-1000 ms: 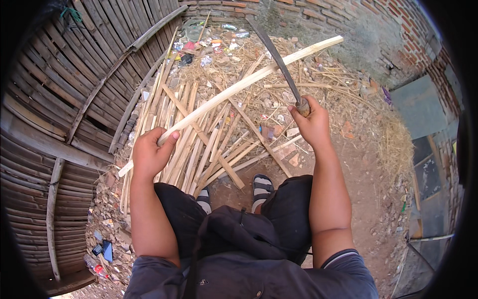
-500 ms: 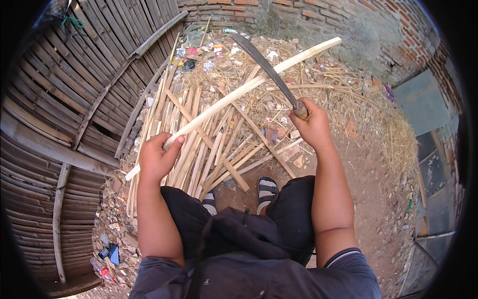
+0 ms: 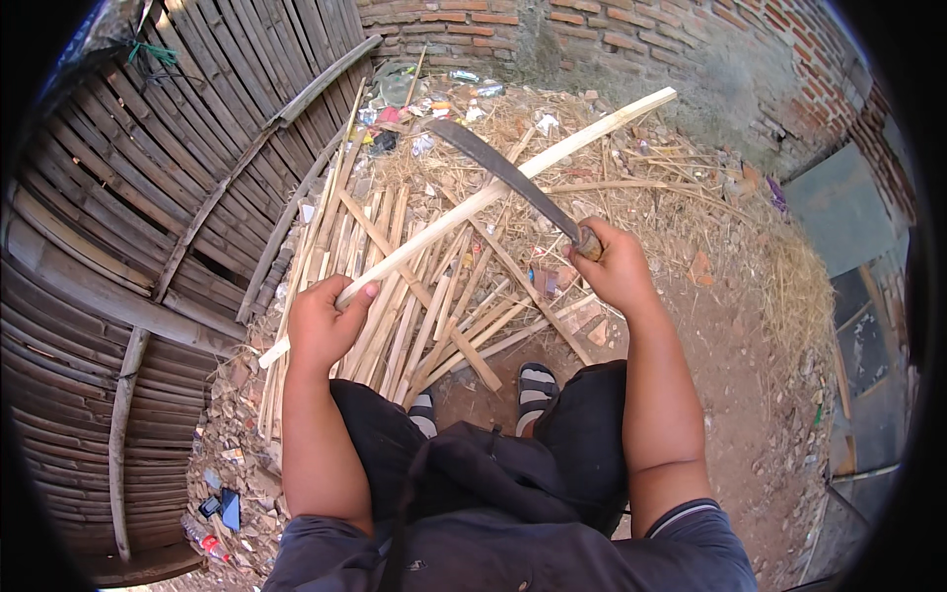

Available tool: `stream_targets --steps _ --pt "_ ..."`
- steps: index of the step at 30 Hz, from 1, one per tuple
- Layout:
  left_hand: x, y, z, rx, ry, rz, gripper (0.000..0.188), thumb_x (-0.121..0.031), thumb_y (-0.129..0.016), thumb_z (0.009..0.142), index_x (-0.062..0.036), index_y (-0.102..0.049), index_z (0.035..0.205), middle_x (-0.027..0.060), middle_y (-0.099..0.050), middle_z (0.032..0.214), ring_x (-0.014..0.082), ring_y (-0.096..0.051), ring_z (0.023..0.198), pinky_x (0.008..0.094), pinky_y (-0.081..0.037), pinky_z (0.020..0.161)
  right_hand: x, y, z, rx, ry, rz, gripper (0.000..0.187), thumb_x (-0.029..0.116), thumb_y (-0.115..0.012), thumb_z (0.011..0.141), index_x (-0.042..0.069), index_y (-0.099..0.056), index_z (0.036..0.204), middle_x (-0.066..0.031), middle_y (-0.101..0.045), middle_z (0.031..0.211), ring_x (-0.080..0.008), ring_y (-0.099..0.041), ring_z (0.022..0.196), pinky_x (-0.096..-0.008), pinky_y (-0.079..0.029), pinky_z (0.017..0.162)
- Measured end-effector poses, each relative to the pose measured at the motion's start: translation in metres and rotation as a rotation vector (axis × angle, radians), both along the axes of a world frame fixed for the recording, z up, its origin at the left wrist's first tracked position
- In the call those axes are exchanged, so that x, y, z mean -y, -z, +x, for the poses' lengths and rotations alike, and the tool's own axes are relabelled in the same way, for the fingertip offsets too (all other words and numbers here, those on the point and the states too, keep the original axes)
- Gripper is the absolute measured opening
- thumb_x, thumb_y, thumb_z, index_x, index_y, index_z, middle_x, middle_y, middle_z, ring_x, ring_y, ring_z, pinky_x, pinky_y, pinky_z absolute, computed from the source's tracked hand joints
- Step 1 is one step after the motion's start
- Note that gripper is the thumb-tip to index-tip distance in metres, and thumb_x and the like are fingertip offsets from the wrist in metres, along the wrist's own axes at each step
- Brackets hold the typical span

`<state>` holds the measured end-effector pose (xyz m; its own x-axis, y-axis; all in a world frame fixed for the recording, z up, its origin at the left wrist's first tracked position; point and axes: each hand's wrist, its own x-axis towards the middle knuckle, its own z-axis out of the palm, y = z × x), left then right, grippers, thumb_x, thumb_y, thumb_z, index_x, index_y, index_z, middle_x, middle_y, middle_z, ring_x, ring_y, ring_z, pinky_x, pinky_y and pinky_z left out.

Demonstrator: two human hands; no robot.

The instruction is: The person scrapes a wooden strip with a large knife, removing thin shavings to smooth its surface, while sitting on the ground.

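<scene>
My left hand (image 3: 328,321) is closed around a long pale strip of wood or bamboo (image 3: 582,137) near its lower left end. The strip slants up and away to the right. In my right hand (image 3: 619,264) is the wooden handle of a machete (image 3: 480,154) with a dark, curved blade. Its blade reaches up and to the left, crossing over the strip around the strip's middle. Whether the edge touches the strip or hangs just above it, I cannot tell. Below both lies a pile of similar cut strips (image 3: 444,286) on the ground.
A slatted bamboo wall (image 3: 109,197) stands close on the left, with a brick wall (image 3: 631,39) at the far side. Dry straw (image 3: 789,286), rubble and litter cover much of the ground. Grey panels (image 3: 838,212) lean at the right. My sandalled feet (image 3: 536,395) are near the pile.
The machete has slid along the strip toward my left hand, and its blade now lies lower and flatter. Both hands keep their holds; the whole view has shifted slightly.
</scene>
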<state>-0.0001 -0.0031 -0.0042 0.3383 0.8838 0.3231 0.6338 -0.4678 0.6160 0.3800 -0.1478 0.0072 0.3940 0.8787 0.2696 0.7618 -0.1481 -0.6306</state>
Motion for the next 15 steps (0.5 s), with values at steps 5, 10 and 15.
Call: stream_targets --steps 5,10,15 --pt "0.001 -0.004 0.001 -0.041 -0.037 -0.075 0.041 -0.044 -0.084 0.091 -0.0035 -0.078 0.090 0.0153 -0.069 0.070 0.0312 -0.068 0.063 0.0418 -0.052 0.061 0.000 0.003 0.006 0.017 0.036 0.040 0.032 0.025 -0.086 0.086 0.008 -0.074 0.112 -0.0208 -0.075 0.088 -0.0427 -0.073 0.082 -0.0480 -0.056 0.073" --pt "0.002 -0.003 0.000 -0.023 0.020 -0.029 0.042 -0.044 -0.085 0.091 -0.0023 -0.078 0.090 0.0162 -0.069 0.071 0.0313 -0.068 0.062 0.0423 -0.052 0.062 0.000 -0.005 -0.025 0.240 -0.253 -0.081 0.029 0.020 -0.085 0.082 0.012 -0.074 0.108 -0.0160 -0.076 0.092 -0.0407 -0.074 0.089 -0.0497 -0.058 0.076" --pt "0.005 -0.012 -0.004 -0.013 0.010 0.002 0.042 -0.044 -0.084 0.092 -0.0022 -0.077 0.089 0.0168 -0.068 0.070 0.0323 -0.067 0.062 0.0431 -0.052 0.061 0.000 -0.008 -0.019 0.164 -0.186 -0.030 0.031 0.021 -0.086 0.081 0.011 -0.074 0.108 -0.0160 -0.077 0.092 -0.0403 -0.074 0.087 -0.0490 -0.058 0.075"
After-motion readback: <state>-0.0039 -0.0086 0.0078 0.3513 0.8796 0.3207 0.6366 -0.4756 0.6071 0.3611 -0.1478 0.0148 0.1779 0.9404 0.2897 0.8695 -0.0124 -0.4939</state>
